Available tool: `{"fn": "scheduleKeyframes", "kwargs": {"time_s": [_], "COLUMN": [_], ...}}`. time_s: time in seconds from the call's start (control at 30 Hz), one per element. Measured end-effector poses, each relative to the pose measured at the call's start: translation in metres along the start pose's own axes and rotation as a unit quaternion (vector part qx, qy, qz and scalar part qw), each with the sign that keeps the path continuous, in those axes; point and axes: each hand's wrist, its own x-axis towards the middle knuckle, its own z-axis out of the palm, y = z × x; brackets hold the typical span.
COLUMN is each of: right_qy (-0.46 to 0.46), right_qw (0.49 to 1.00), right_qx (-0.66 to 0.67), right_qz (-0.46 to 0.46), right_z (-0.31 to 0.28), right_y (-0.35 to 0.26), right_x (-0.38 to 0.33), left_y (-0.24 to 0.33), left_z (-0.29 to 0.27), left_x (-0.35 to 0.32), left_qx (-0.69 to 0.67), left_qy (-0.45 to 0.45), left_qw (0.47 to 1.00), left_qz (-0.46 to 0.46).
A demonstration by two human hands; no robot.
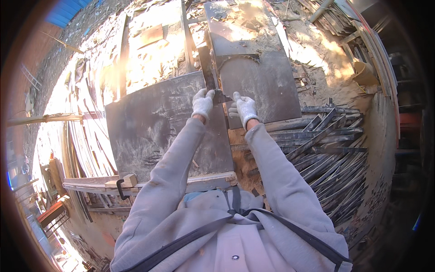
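Both hands wear white knit gloves and meet at the middle of a dark, dusty worktop (158, 122). The left hand (202, 103) and the right hand (244, 108) sit close together, each at one end of a small dark scrap (221, 97) that lies between them. The left grip is closed on the scrap's left end, thumb up; the right grip presses on its right end with fingers curled, though how firmly it clamps cannot be told. The scrap lies right at the slot between the two halves of the worktop, just near of a narrow dark strip (206, 68) that runs away to the far side. To the right of the slot is a second dark panel (263, 86) with a ragged far edge, and beyond it a lighter panel strewn with chips. Near and right of the hands a heap of long dark slats (326, 145) fans out on the ground. At the near left edge of the worktop a pale wood rail (90, 183) carries a small block and a black clamp (120, 189). Grey sleeves come in from the lower edge.
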Motion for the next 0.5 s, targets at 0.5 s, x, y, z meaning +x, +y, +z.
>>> {"fn": "scheduleKeyframes", "kwargs": {"time_s": [0.5], "right_qy": [-0.069], "right_qw": [0.997], "right_qx": [-0.008], "right_qz": [-0.032], "right_z": [-0.014], "right_y": [0.071], "right_x": [-0.086], "left_y": [0.011], "left_z": [-0.009], "left_x": [-0.119], "left_qx": [-0.081], "left_qy": [-0.071], "left_qw": [0.973], "left_qz": [-0.204]}}
